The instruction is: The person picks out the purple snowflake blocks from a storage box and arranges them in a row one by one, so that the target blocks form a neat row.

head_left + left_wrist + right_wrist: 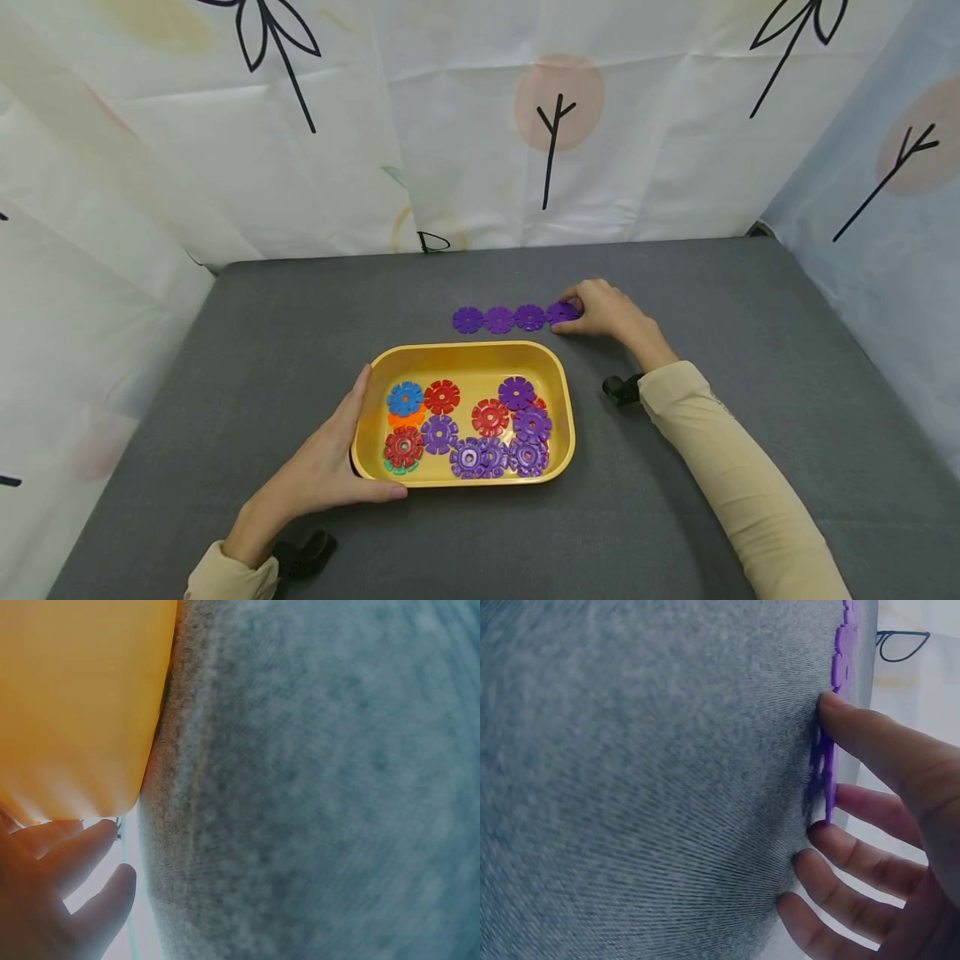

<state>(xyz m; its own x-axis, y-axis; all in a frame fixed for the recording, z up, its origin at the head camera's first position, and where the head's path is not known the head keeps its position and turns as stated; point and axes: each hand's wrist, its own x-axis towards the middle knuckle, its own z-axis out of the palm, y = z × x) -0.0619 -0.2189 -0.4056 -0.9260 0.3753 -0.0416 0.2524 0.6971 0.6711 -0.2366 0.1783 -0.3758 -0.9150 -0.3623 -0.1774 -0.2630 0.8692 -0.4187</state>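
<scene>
My right hand (607, 315) pinches the rightmost purple flower disc (829, 761) between thumb and fingers, on the grey table. It stands at the end of a row of purple flower discs (498, 319) running leftward, joined or nearly touching. My left hand (322, 467) holds the yellow tray (566, 417) at its near left corner, thumb along the front side and fingers against the left side. In the left wrist view some fingers (105, 907) spread beside the tray wall. Inside the tray lie several purple flower discs (439, 434), red ones (490, 417), a blue one (406, 398) and partly covered orange and green ones.
The grey table (315, 333) extends around the tray and ends at a white patterned cloth (465, 125) at the back. More cloth hangs at left and right. A black wrist strap (621, 390) shows on the right arm, another (303, 554) on the left.
</scene>
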